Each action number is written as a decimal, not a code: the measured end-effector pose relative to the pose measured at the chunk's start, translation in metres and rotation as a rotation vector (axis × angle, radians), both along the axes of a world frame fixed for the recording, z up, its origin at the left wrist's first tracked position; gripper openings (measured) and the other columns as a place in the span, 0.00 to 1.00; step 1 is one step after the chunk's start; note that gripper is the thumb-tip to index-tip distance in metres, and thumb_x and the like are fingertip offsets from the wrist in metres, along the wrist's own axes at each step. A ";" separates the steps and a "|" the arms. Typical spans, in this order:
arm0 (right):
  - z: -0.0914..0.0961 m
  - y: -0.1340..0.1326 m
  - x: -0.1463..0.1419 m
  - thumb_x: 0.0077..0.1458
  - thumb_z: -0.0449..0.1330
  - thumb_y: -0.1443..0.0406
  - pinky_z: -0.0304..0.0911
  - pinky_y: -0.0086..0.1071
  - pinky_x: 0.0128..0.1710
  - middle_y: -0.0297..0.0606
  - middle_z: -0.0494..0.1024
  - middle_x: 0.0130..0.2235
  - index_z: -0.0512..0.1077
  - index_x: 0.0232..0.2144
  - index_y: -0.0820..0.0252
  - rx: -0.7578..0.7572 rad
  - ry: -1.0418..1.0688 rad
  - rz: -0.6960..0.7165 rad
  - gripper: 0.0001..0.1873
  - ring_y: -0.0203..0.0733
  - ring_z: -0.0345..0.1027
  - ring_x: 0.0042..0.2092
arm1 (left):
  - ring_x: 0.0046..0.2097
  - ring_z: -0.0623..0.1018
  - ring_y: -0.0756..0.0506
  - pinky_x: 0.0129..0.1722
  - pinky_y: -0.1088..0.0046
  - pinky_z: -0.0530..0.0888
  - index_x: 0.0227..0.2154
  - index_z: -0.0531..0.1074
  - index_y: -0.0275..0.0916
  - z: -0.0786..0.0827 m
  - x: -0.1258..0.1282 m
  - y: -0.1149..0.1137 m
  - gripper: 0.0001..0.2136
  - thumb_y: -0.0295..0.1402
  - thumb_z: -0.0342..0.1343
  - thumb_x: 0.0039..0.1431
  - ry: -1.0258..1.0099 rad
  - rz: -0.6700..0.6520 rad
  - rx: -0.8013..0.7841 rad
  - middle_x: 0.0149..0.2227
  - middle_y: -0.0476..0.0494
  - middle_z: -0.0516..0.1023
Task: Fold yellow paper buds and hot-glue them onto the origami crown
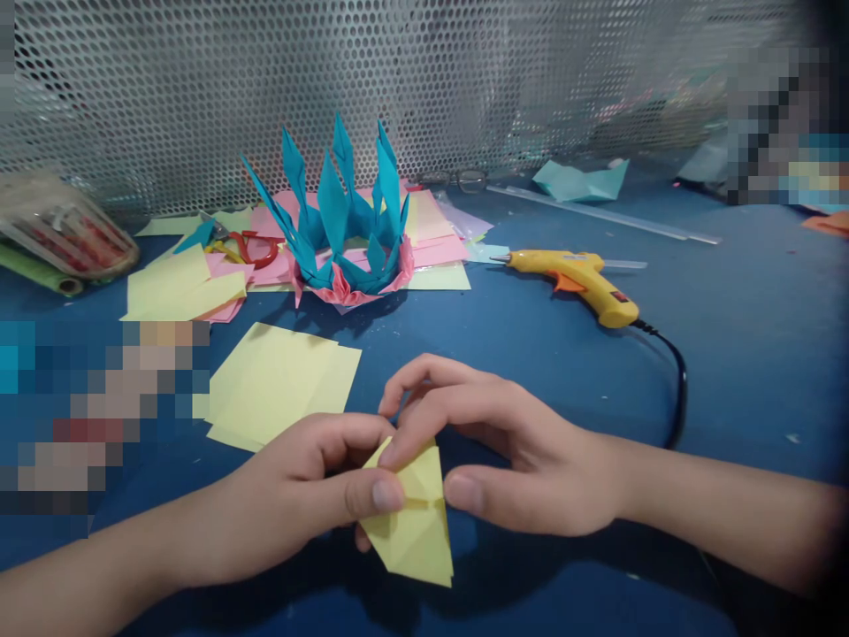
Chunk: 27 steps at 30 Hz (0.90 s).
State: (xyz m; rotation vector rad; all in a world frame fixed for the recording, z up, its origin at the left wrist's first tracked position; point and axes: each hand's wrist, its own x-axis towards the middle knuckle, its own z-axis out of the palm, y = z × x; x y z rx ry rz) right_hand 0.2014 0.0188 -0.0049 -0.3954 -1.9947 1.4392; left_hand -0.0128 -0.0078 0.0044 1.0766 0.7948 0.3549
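Observation:
A small folded piece of yellow paper [417, 540] is pinched in my left hand [285, 495], thumb flat on its front and fingers behind. Crease lines cross its surface. My right hand [523, 451] reaches over it from the right, index fingertip touching the upper part. The right thumb lies at the paper's right edge, apart from the index finger. Just beyond my left hand is a loose stack of yellow square sheets [279, 380]. Farther back stands a blue paper crown [332, 212] of folded pointed pieces, with pink folded paper [345, 292] around its base.
At the right lies a yellow glue gun [570, 270] with a black cord [680, 380]. Behind it are clear glue sticks [610, 217] and a light-blue folded paper [580, 181]. Red-handled scissors [258, 250] rest among paper scraps. A clear container [66, 221] stands left; perforated metal [464, 80] backs the table.

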 end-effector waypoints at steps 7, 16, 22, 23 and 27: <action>-0.004 0.000 -0.006 0.57 0.63 0.66 0.67 0.25 0.35 0.36 0.72 0.35 0.80 0.31 0.61 -0.189 -0.077 -0.136 0.06 0.33 0.69 0.35 | 0.27 0.61 0.52 0.24 0.78 0.60 0.29 0.70 0.39 -0.001 0.005 -0.002 0.11 0.42 0.55 0.60 0.343 -0.017 0.294 0.25 0.55 0.62; -0.009 -0.004 -0.010 0.49 0.69 0.68 0.66 0.17 0.28 0.27 0.78 0.27 0.77 0.37 0.57 -0.641 -0.027 -0.177 0.10 0.26 0.72 0.28 | 0.20 0.58 0.54 0.18 0.81 0.56 0.22 0.62 0.41 -0.005 0.011 -0.011 0.11 0.36 0.58 0.53 0.318 0.283 0.357 0.19 0.59 0.60; -0.010 -0.002 -0.012 0.46 0.71 0.69 0.69 0.17 0.30 0.28 0.81 0.27 0.78 0.36 0.58 -0.756 0.065 -0.210 0.12 0.27 0.75 0.29 | 0.28 0.74 0.52 0.27 0.83 0.70 0.27 0.75 0.40 -0.004 0.009 -0.004 0.04 0.34 0.63 0.51 0.264 0.459 0.406 0.25 0.53 0.76; -0.010 -0.002 -0.013 0.45 0.71 0.70 0.71 0.18 0.31 0.29 0.81 0.27 0.78 0.36 0.59 -0.774 0.081 -0.223 0.12 0.28 0.76 0.30 | 0.28 0.76 0.52 0.28 0.83 0.72 0.28 0.76 0.41 -0.004 0.009 -0.002 0.04 0.34 0.64 0.50 0.242 0.469 0.361 0.26 0.53 0.78; -0.008 -0.001 -0.014 0.47 0.69 0.70 0.72 0.21 0.33 0.30 0.82 0.28 0.77 0.37 0.60 -0.804 0.101 -0.253 0.12 0.30 0.77 0.30 | 0.27 0.78 0.54 0.27 0.86 0.72 0.27 0.80 0.43 -0.005 0.009 0.002 0.04 0.30 0.68 0.47 0.186 0.502 0.251 0.26 0.54 0.83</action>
